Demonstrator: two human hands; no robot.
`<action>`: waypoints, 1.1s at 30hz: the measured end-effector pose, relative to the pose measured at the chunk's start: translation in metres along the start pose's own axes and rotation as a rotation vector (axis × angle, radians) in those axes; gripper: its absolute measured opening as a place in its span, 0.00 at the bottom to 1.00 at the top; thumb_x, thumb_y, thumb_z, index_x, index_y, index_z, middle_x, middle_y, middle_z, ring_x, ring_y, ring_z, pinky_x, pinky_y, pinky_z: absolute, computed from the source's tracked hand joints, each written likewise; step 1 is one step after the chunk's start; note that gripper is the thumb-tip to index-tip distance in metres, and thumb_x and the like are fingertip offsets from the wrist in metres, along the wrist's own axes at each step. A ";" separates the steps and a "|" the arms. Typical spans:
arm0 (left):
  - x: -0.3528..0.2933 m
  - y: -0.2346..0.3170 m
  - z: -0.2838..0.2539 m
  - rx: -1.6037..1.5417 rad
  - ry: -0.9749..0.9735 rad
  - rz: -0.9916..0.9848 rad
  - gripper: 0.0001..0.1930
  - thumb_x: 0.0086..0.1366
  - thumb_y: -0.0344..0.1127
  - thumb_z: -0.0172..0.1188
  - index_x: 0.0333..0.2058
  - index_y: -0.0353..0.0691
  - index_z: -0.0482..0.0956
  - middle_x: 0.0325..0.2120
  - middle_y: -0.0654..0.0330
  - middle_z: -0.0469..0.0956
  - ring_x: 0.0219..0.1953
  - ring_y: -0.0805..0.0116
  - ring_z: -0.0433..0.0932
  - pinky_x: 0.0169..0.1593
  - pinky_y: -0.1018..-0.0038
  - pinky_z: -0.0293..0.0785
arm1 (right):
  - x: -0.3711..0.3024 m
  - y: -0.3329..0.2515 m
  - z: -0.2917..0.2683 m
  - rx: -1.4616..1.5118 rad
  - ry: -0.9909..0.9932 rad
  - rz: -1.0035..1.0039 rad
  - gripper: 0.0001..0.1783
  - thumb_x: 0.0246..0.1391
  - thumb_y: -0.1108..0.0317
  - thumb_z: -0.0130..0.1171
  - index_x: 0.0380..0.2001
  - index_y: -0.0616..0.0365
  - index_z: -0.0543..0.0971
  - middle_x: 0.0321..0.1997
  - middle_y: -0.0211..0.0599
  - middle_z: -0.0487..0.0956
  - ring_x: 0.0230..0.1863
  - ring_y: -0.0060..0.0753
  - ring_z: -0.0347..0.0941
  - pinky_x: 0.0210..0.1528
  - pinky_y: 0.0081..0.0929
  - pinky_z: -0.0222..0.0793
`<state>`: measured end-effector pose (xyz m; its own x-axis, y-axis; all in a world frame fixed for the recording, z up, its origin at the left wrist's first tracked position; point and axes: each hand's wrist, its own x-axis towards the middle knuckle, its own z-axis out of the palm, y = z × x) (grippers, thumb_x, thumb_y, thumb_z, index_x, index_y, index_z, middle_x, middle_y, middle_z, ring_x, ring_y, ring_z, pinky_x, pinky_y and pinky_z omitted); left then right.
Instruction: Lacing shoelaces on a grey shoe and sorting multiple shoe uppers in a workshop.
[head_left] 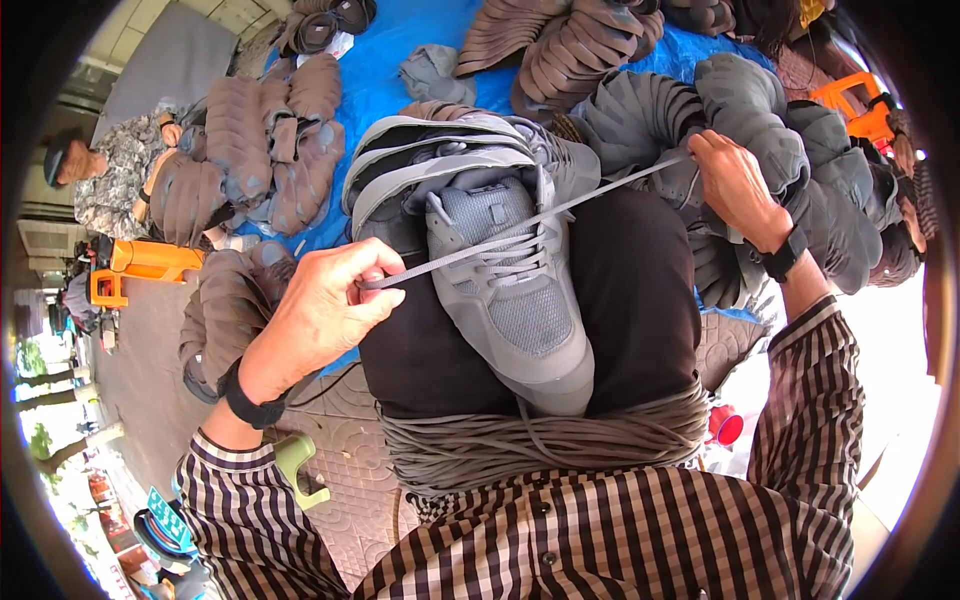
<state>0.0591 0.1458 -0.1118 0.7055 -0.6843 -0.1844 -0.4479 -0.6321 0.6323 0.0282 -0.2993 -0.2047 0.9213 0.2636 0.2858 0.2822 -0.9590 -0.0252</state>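
Blue tarp [388,60] and stacked uppers [245,150] beyond — one grey shoe [530,335] on your lap [645,285], toe towards you.

Your left hand [335,295] pinches the lace [612,186] between thumb and fingers, and your right hand [740,185] pinches it farther along, so it slants taut above the lower crossings. For a neat result, pull evenly, lay it flat without a twist — and brace the shoe between your thighs.
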 end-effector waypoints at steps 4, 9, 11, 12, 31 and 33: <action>0.005 -0.001 0.011 0.380 0.232 0.310 0.11 0.53 0.26 0.63 0.36 0.39 0.72 0.21 0.61 0.73 0.21 0.66 0.74 0.25 0.71 0.69 | -0.003 -0.002 -0.003 0.066 0.029 0.050 0.05 0.48 0.80 0.48 0.31 0.65 0.69 0.30 0.50 0.72 0.37 0.54 0.71 0.37 0.44 0.67; 0.002 -0.017 0.019 0.859 0.263 0.537 0.13 0.53 0.29 0.60 0.40 0.40 0.75 0.19 0.65 0.66 0.22 0.72 0.73 0.25 0.75 0.71 | -0.012 0.010 0.002 0.128 0.017 0.070 0.06 0.48 0.80 0.48 0.32 0.65 0.70 0.31 0.51 0.74 0.36 0.57 0.72 0.36 0.44 0.67; -0.003 -0.019 0.018 0.942 0.221 0.494 0.15 0.52 0.26 0.61 0.41 0.36 0.75 0.21 0.62 0.68 0.23 0.68 0.72 0.26 0.73 0.70 | -0.015 0.012 0.002 0.130 0.009 0.078 0.07 0.48 0.81 0.47 0.33 0.65 0.70 0.31 0.52 0.74 0.35 0.58 0.72 0.35 0.44 0.67; -0.005 -0.019 0.017 0.943 0.221 0.493 0.15 0.52 0.26 0.61 0.41 0.36 0.75 0.21 0.62 0.68 0.23 0.68 0.72 0.26 0.73 0.70 | -0.016 0.013 0.002 0.132 0.009 0.077 0.07 0.48 0.81 0.47 0.33 0.65 0.70 0.31 0.52 0.74 0.35 0.58 0.72 0.35 0.44 0.67; -0.098 -0.051 -0.037 1.255 0.156 -0.036 0.06 0.52 0.27 0.54 0.31 0.38 0.71 0.24 0.59 0.68 0.30 0.61 0.73 0.33 0.69 0.71 | -0.056 0.031 -0.023 0.028 0.111 0.308 0.06 0.58 0.74 0.45 0.36 0.62 0.71 0.34 0.54 0.77 0.34 0.59 0.74 0.34 0.46 0.68; -0.108 -0.058 -0.033 1.258 0.169 -0.062 0.05 0.52 0.27 0.54 0.30 0.38 0.70 0.26 0.57 0.68 0.31 0.59 0.72 0.35 0.68 0.72 | -0.060 0.025 -0.028 0.047 0.208 0.346 0.07 0.58 0.74 0.45 0.37 0.61 0.71 0.34 0.55 0.77 0.34 0.59 0.74 0.34 0.46 0.69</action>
<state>0.0269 0.2679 -0.1036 0.7635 -0.6451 -0.0315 -0.5564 -0.6322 -0.5392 -0.0271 -0.3418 -0.1959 0.8917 -0.1054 0.4401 -0.0187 -0.9803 -0.1968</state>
